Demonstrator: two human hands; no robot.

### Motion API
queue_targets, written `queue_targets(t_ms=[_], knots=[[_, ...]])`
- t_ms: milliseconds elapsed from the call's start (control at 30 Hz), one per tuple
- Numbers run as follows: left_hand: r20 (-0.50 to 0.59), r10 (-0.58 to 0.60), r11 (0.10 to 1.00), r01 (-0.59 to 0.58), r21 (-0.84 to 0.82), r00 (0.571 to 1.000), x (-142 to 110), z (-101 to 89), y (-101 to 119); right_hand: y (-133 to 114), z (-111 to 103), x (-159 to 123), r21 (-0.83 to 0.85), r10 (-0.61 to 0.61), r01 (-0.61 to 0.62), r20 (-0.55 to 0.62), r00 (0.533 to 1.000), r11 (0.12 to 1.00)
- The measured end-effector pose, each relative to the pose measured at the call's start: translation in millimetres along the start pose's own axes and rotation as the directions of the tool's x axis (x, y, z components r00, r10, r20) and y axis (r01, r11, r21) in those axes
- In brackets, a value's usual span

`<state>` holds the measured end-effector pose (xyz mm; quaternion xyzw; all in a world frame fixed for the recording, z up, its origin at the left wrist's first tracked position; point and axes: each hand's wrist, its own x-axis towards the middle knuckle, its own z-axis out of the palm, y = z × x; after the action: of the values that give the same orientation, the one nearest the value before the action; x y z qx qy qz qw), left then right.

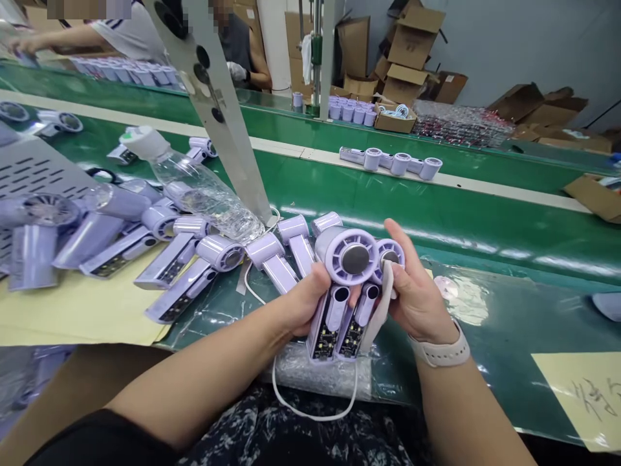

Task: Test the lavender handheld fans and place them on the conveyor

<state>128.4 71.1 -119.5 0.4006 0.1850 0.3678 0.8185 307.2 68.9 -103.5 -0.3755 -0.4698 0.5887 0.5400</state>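
Two lilac handheld fans stand side by side between my hands, with circuit boards showing in their uncovered handles. My left hand is closed around the nearer fan, its thumb beside the round head. Behind and to the right, the second fan is gripped by my right hand. The right thumb also presses a strip of white cloth against that fan's head; some right fingers are hidden behind it. A white cable loops below the handles. More lilac fans lie to the left.
A plastic bottle leans among the fans by a grey metal post. Across the green conveyor, several fans lie in a row. A handwritten yellow sheet lies right. Two people work opposite; cardboard boxes are stacked behind.
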Motion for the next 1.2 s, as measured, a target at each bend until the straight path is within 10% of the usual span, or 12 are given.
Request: queue_targets(t_ms=[333, 433, 533, 633, 800, 1100, 1200], knots=[[0.008, -0.118, 0.991, 0.119, -0.061, 0.993, 1, 1.0, -4, -4, -6, 1, -0.570, -0.325, 0.135, -0.246, 0.913, 0.811], [0.104, -0.174, 0.968, 0.190, -0.167, 0.979, 4, -2.4, -2, -14, -24, 4, -0.483, -0.394, 0.204, -0.334, 0.856, 0.852], [0.164, -0.247, 0.940, 0.277, -0.198, 0.955, 5, -5.6, -3, -25, -32, 4, -0.309, -0.407, 0.374, -0.047, 0.912, 0.874], [0.262, -0.399, 0.880, 0.447, -0.158, 0.879, 3, -8.3, -9, -34, -30, 2, -0.338, -0.180, 0.285, 0.308, 0.934, 0.897], [0.215, -0.522, 0.825, 0.553, -0.115, 0.825, -2, -8.7, -21, -39, -24, 3, -0.513, 0.062, 0.167, 0.399, 0.915, 0.842], [0.142, -0.457, 0.875, 0.472, -0.105, 0.878, 0, -10.7, -23, -15, -13, 6, -0.596, -0.116, 0.113, 0.034, 0.993, 0.795], [0.151, -0.288, 0.952, 0.299, -0.061, 0.946, 1, -12.9, -12, -6, -28, 9, -0.739, -0.306, 0.047, -0.219, 0.926, 0.672]])
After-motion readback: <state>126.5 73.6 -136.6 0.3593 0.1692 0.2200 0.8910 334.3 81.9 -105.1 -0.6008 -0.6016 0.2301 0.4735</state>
